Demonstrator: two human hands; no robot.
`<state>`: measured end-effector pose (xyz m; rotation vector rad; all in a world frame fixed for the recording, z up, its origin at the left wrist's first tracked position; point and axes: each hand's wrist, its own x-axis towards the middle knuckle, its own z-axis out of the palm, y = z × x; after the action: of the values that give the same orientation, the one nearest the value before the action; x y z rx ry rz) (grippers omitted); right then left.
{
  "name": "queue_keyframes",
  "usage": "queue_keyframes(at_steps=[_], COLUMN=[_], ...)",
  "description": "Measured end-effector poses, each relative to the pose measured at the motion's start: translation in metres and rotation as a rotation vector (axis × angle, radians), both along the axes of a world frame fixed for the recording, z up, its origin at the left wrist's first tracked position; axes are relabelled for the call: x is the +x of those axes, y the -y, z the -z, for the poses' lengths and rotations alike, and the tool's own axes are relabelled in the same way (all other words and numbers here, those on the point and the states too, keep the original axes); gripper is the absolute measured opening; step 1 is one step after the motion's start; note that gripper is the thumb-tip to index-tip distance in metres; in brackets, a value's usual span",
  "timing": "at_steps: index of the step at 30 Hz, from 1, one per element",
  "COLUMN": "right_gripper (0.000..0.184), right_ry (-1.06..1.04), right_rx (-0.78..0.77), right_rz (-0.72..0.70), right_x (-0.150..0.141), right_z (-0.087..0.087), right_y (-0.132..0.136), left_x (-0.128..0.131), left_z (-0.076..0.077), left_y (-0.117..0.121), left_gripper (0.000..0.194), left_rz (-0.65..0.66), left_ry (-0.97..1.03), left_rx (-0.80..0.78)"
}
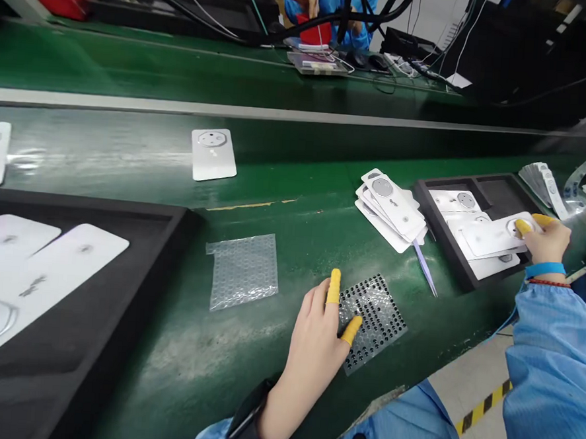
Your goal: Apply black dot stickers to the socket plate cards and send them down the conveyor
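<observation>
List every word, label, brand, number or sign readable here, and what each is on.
No text is readable.
Dark script-like mark on the large white panel in the leftmost tray: too blurred.
Dark mark on the stack's top panel: too small.
Mark on the lone white card: too small.
Held panel in the right fingers: no legible text.

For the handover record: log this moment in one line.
Left hand: thumb over dotted sheet | Right hand: holding white plate over black tray | Bubble wrap: on green surface

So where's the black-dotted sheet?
In the head view, the dotted sheet lies on the green table, right of centre, with the left hand at its left edge and the bubble wrap farther left.
</observation>
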<state>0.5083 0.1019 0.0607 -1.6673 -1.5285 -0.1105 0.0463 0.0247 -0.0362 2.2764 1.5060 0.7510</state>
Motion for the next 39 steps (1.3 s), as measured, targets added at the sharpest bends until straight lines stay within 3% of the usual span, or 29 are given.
queue_keyframes(at_steps=[2, 5, 7, 10, 13, 15, 17, 19, 21, 23, 26, 29, 35, 39], right_gripper=[0.024, 0.013, 0.017, 0.027, 0.042, 0.04, 0.037, 0.035, 0.03, 0.022, 0.016, 0.022, 0.015, 0.027], right_ry=[0.035, 0.06, 0.071, 0.012, -0.196, -0.385, -0.526, -0.564, -0.487, -0.322, -0.071, 0.005, -0.092, 0.093], right_rx=[0.03, 0.028, -0.033, -0.321, -0.562, -0.63, -0.651, -0.64, -0.528, -0.324, -0.129, -0.157, -0.27, -0.314], right_rz=[0.056, 0.046, -0.073, -0.498, -0.641, -0.69, -0.764, -0.802, -0.762, -0.722, -0.801, -0.896, -0.943, -0.939], right_x=[-0.02, -0.088, -0.151, -0.238, -0.284, -0.29, -0.287, -0.283, -0.283, -0.285, -0.289, -0.292, -0.292, -0.294], right_z=[0.001, 0.009, 0.019, 0.04, 0.059, 0.065, 0.065, 0.06, 0.056, 0.053, 0.054, 0.057, 0.058, 0.059], right_y=[0.001, 0.012, 0.026, 0.049, 0.057, 0.054, 0.049, 0.046, 0.046, 0.049, 0.056, 0.058, 0.053, 0.055], left_x=[0.001, -0.003, -0.006, -0.013, -0.021, -0.025, -0.028, -0.028, -0.025, -0.022, -0.017, -0.016, -0.017, -0.016], left_z=[0.001, -0.006, -0.015, -0.027, -0.033, -0.036, -0.038, -0.041, -0.043, -0.043, -0.044, -0.045, -0.042, -0.036], left_y=[-0.001, -0.005, -0.01, -0.018, -0.025, -0.027, -0.028, -0.029, -0.029, -0.029, -0.029, -0.027, -0.025, -0.025], left_gripper=[0.05, 0.033, 0.02, 0.01, 0.017, 0.027, 0.043, 0.058, 0.057, 0.048, 0.047, 0.047, 0.051, 0.048], left_rz=[0.011, -0.038, -0.095, -0.128, -0.125, -0.101, -0.092, -0.123, -0.174, -0.208, -0.247, -0.229, -0.203, -0.214], left_ry=[-0.048, -0.074, -0.05, 0.022, 0.094, 0.279, 0.593, 0.864, 0.977, 1.046, 1.127, 1.128, 1.086, 1.039], left_rx=[0.023, -0.186, -0.36, -0.468, -0.498, -0.588, -0.766, -0.95, -1.033, -1.038, -1.011, -1.001, -0.994, -0.955])
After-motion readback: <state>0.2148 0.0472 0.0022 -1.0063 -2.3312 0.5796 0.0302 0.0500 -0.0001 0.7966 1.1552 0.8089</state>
